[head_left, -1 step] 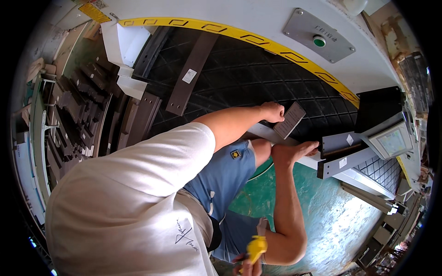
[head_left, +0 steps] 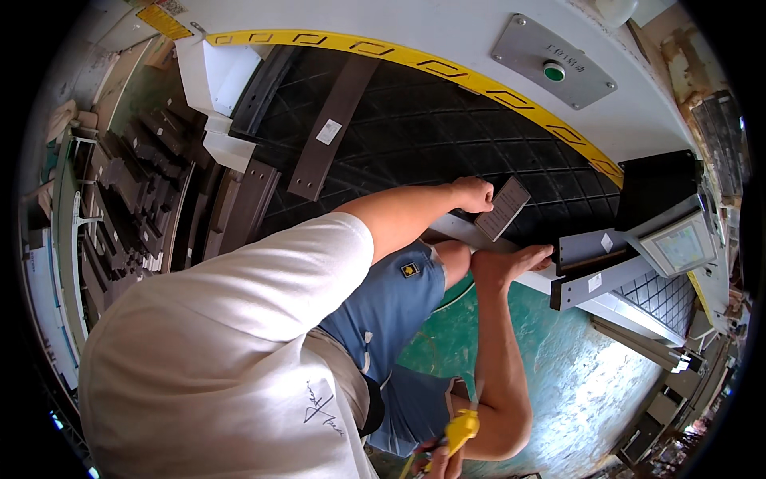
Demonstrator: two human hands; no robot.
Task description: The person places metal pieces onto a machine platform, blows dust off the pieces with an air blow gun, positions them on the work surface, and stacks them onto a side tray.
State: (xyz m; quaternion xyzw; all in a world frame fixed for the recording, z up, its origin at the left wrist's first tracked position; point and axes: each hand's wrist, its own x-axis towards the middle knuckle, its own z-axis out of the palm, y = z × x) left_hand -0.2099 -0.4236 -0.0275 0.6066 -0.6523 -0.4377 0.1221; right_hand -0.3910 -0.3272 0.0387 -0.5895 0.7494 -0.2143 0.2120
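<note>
My left hand [head_left: 472, 195] reaches out to the black grid-patterned machine bed [head_left: 383, 144]. Its fingers are closed on one end of a small dark board [head_left: 503, 209], which bears a label with fine print and lies tilted over the bed's near edge. Low in the picture, my right hand [head_left: 444, 461] grips a yellow air blow gun [head_left: 460, 431]. A thin, pale nozzle points up from the gun past my bent knee, and a yellow hose shows beside the hand. Part of the right hand is cut off by the lower edge.
A long brown board [head_left: 331, 132] lies across the bed. Two grey panels [head_left: 594, 281] rest by a tilted screen [head_left: 678, 246] at the right. Many dark boards [head_left: 144, 191] are stacked at the left. Above, a green button [head_left: 553, 72] sits on a metal plate. My bare foot [head_left: 519, 262] is near the bed's edge.
My right hand has swung the blow gun slightly rightward and tilted it, so its nozzle now shows. My left hand and the small board have stayed still.
</note>
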